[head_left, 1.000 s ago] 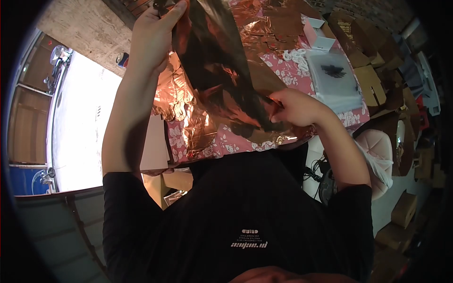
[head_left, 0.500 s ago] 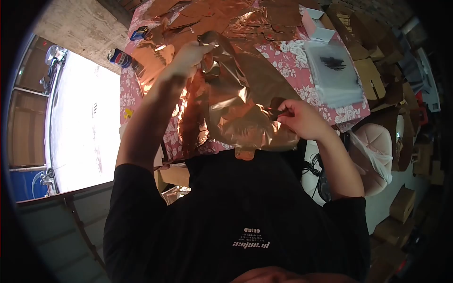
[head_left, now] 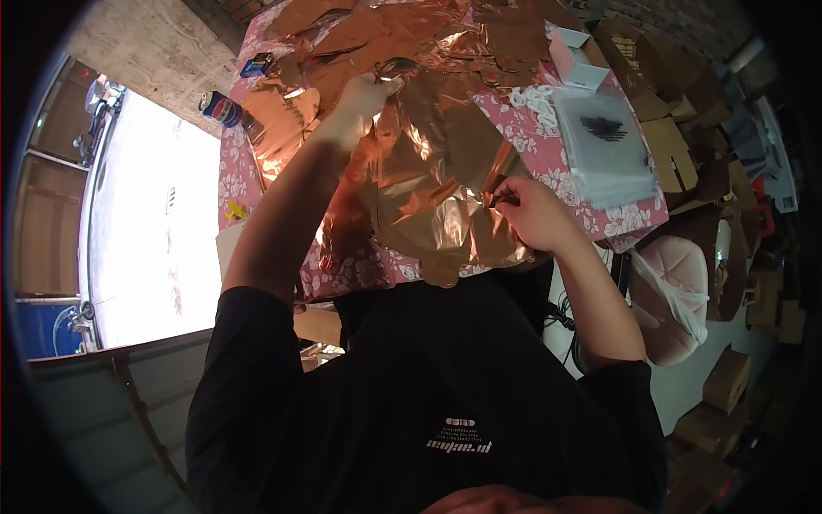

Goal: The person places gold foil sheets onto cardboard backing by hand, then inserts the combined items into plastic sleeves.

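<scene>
A shiny copper-coloured foil sheet (head_left: 428, 180) with a small rounded tab at its near edge lies before me on the floral tablecloth. My left hand (head_left: 368, 94) pinches its far left edge, fingers closed. My right hand (head_left: 531, 210) has thumb and fingers pinched on the foil's right side. More copper foil pieces (head_left: 377, 38) are spread across the far part of the table, and another crumpled piece (head_left: 287, 120) lies left of my left forearm.
A blue can (head_left: 220, 111) and a small blue box (head_left: 257, 65) stand at the table's left. At the right are a white box (head_left: 578, 60), white cord (head_left: 535, 103) and clear plastic bags (head_left: 599, 154). A stool (head_left: 672, 295) stands beyond the table's right corner.
The foil between my hands lies flatter and more spread out. My left hand has shifted slightly right, and my right hand slightly left.
</scene>
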Action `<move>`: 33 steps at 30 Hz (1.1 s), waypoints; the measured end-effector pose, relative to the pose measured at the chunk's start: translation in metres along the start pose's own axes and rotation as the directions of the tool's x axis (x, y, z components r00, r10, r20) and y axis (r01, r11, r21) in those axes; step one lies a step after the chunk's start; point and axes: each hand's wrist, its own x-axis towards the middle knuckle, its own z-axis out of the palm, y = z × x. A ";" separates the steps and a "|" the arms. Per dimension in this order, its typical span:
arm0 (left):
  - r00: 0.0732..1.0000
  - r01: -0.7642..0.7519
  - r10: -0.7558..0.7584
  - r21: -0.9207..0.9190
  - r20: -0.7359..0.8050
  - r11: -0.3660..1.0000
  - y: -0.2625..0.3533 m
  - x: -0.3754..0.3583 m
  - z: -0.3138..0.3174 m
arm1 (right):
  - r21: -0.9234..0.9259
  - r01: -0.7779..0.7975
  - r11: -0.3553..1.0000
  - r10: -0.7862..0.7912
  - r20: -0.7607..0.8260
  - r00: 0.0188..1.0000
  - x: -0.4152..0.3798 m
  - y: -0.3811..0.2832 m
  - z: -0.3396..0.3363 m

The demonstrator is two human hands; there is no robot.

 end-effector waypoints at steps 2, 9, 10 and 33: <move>0.999 -0.016 0.017 0.033 -0.034 0.999 0.007 -0.004 0.000 | -0.007 0.074 0.997 -0.074 -0.059 0.996 -0.005 -0.002 0.001; 0.988 -0.122 0.142 0.257 -0.061 0.959 0.032 -0.044 0.013 | -0.078 0.089 0.993 -0.100 -0.163 0.982 -0.035 -0.001 0.000; 0.989 -0.090 0.127 0.380 -0.074 0.921 0.033 -0.046 0.014 | -0.137 0.106 0.985 -0.130 -0.180 0.975 -0.036 0.002 0.002; 0.925 -0.204 0.378 0.792 -0.036 0.575 0.013 -0.027 0.021 | -0.257 0.023 0.966 -0.105 -0.310 0.945 -0.044 0.015 -0.004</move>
